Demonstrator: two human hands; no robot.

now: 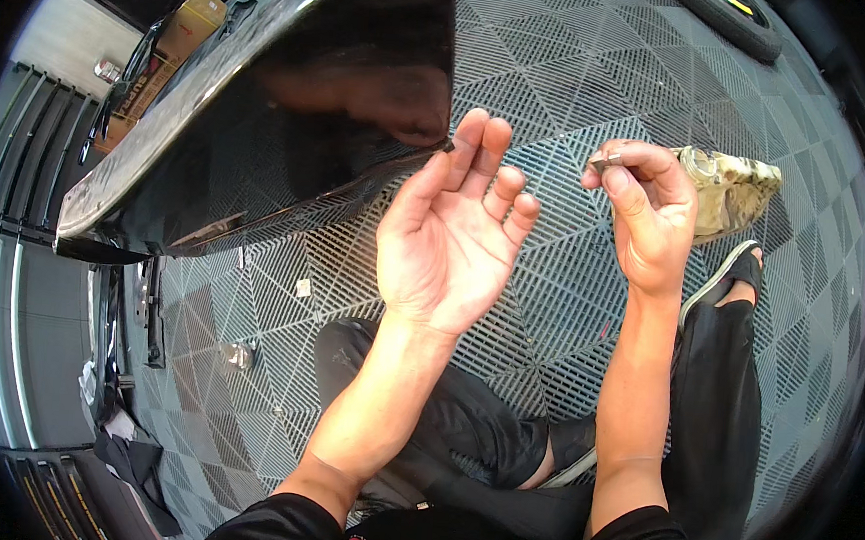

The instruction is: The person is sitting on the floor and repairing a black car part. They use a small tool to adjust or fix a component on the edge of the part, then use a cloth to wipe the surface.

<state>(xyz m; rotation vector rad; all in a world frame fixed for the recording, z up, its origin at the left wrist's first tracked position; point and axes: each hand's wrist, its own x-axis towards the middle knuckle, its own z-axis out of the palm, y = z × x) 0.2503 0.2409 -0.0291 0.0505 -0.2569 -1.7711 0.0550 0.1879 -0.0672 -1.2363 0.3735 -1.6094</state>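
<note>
One small metallic piece [612,160] sits pinched in your right hand [656,205], apart from the glossy black panel [273,132], so work looks unfinished; your left hand [451,239] lies palm-up by the panel's corner, its grip impossible to tell.

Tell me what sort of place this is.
Probably a car workshop or garage: there's a large, glossy black panel resembling vehicle bodywork, a round black rubber tyre at the upper right, and grey, slatted, geometrically patterned floor tiles.
</note>
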